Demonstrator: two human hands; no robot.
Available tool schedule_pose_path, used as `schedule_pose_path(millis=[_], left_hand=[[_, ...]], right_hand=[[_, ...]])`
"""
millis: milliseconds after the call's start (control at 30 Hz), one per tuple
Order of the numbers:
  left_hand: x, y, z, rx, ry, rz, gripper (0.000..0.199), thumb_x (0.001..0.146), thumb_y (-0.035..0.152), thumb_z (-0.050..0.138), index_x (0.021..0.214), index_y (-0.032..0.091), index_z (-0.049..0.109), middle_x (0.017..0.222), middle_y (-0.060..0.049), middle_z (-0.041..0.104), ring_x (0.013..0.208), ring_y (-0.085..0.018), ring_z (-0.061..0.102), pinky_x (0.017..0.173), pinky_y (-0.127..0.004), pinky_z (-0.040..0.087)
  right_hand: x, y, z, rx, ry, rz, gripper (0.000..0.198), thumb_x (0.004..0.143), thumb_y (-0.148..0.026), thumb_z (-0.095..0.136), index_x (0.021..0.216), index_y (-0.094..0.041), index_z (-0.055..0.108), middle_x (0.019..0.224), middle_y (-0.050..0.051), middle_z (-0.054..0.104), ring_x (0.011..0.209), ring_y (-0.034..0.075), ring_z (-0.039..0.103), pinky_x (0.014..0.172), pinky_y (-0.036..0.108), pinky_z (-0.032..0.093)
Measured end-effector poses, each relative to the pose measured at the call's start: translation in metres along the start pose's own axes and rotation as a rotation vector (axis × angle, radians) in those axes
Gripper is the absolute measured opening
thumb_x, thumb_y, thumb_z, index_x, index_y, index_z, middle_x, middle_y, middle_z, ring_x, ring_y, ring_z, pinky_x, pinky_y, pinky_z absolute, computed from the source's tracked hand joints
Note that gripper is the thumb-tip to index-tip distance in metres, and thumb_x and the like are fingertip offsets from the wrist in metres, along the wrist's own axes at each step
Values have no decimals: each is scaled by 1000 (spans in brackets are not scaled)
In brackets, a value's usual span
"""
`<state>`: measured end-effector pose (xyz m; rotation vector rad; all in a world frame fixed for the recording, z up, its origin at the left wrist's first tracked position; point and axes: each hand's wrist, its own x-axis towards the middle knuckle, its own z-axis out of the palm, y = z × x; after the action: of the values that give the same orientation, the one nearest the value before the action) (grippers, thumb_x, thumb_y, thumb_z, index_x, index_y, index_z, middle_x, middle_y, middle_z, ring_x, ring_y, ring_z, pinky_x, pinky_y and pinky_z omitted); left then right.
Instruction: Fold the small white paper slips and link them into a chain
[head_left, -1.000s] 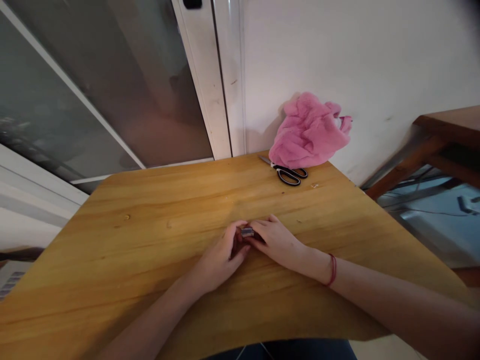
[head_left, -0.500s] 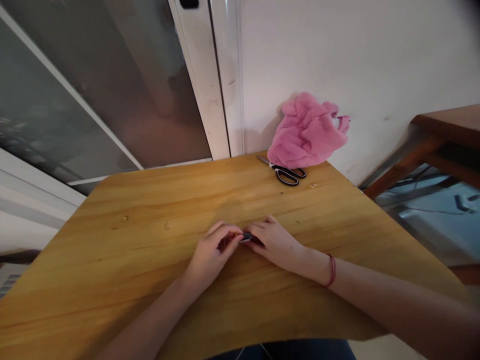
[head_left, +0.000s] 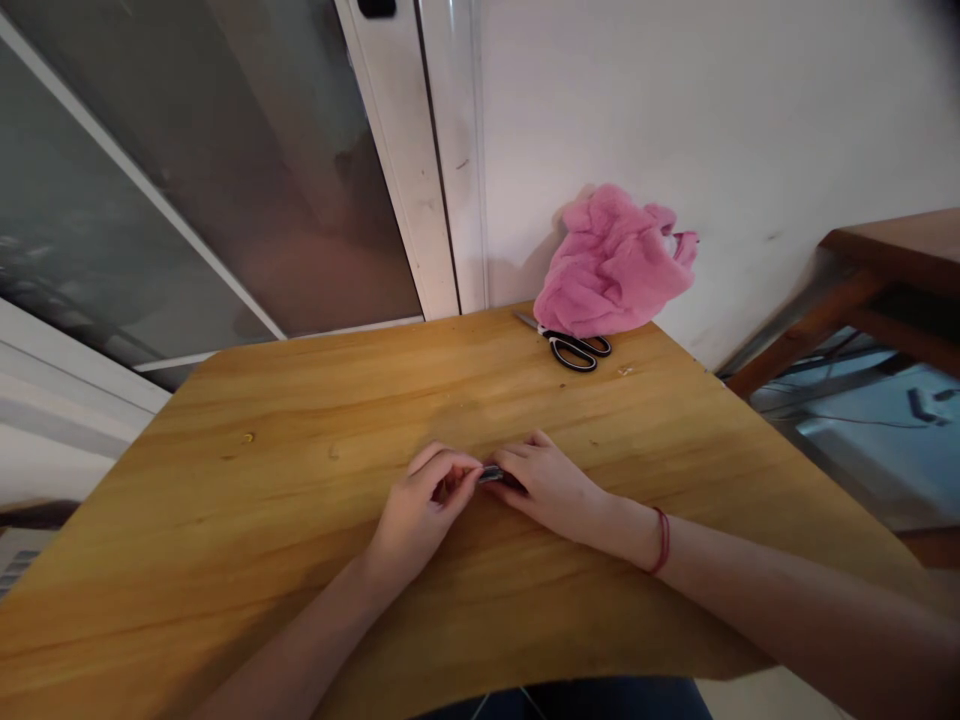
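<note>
A small dark object with a shiny, silvery edge [head_left: 491, 474] bridges the two hands near the middle of the wooden table [head_left: 300, 400]. It is too small and too covered by fingers to name. My left hand [head_left: 424, 500] pinches its left end between thumb and forefinger. Wrapped over the other end is my right hand [head_left: 551, 485], with the fingers closed and pointing left. A red cord circles the right wrist.
At the table's back right lie black-handled scissors [head_left: 576, 350], blades partly under a bundle of pink fluffy cloth [head_left: 615, 265] against the wall. A tiny yellowish bit [head_left: 248, 438] lies on the left. Glass door panels [head_left: 300, 180] stand behind; another wooden table [head_left: 900, 245] is at right.
My left hand has shifted very slightly left, and a little more of the small object shows between the fingers. My right hand stays nearly still.
</note>
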<state>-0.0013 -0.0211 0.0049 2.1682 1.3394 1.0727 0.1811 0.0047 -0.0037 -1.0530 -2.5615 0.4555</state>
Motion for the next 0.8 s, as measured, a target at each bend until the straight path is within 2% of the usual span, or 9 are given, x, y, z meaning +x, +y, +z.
schedule_pose_path(millis=[200, 333, 667, 800], left_hand=[[-1, 3, -7, -13, 128, 2, 7, 83, 18, 52, 82, 20, 59, 69, 2, 50, 61, -9, 50, 56, -20, 42], [-4, 1, -11, -51, 175, 7, 7, 84, 17, 49, 84, 20, 55, 74, 0, 49, 67, -11, 50, 59, -22, 45], [-5, 4, -10, -106, 125, 12, 7, 84, 16, 48, 80, 20, 53, 72, 1, 49, 65, -10, 50, 58, -21, 44], [-5, 10, -11, -104, 41, 70, 10, 83, 13, 48, 77, 20, 53, 72, 1, 51, 64, -10, 50, 57, -21, 43]], right_hand=[[1, -1, -1, -22, 3, 23, 13, 88, -27, 51, 86, -16, 56, 83, 3, 65, 76, 15, 58, 71, 29, 28], [1, -2, -2, -2, 2, 31, 14, 89, -28, 50, 90, -17, 57, 86, 3, 66, 80, 15, 59, 73, 29, 28], [1, -1, -1, 11, 2, 34, 14, 89, -29, 49, 91, -17, 57, 87, 4, 66, 80, 16, 59, 74, 29, 29], [0, -3, -4, 39, -1, 32, 12, 89, -26, 49, 91, -17, 57, 90, 4, 66, 82, 16, 59, 75, 29, 29]])
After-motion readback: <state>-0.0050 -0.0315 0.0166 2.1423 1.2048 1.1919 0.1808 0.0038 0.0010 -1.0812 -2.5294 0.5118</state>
